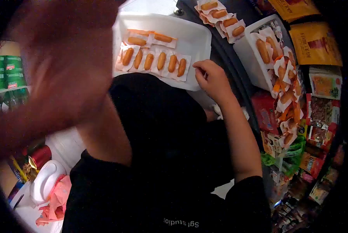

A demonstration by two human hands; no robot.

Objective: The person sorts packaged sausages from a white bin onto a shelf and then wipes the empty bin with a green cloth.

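A white foam box (196,38) holds several small packaged sausages (161,61) on white-and-orange wrappers, most of them in a row along its near side. My right hand (213,79) is at the box's right near corner, its fingers curled over the rim area; whether anything is pinched in them is hidden. Raised close to the camera, my left hand (65,58) is a large blur that covers the upper left. Its fingers cannot be made out, and it hides the box's left end.
More packaged sausages (229,22) lie on a dark surface beyond the box. A second white box (255,72) at right overflows with them. Colourful snack packets (316,42) line the right edge. Green packs (13,72) stand at left, above a white container (47,180) and pink plastic (57,200).
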